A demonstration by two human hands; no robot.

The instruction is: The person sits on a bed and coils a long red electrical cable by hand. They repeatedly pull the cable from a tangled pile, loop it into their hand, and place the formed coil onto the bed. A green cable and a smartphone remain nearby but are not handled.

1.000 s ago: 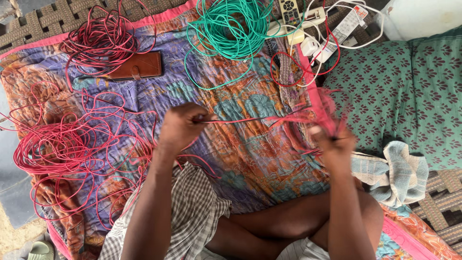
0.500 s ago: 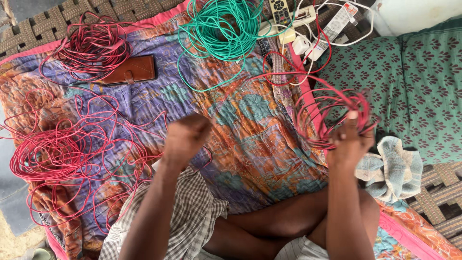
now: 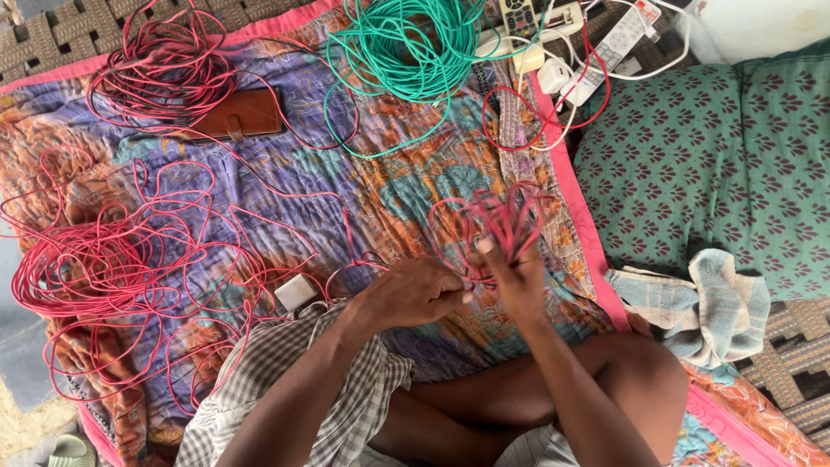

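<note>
Moved: both hands are now brought together at centre, the red wire coil point(image 3: 494, 227) lowered over the quilt point(image 3: 415, 186).
Right hand point(image 3: 512, 281): grip closed on coil.
Left hand point(image 3: 413, 294): pinched on the wire.
Coil axis: loops fanned upward, away from the body.

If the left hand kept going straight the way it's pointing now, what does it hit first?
The left hand points right, at the right hand and the small red wire coil it holds; they already nearly touch, so it likely meets those first.
</note>
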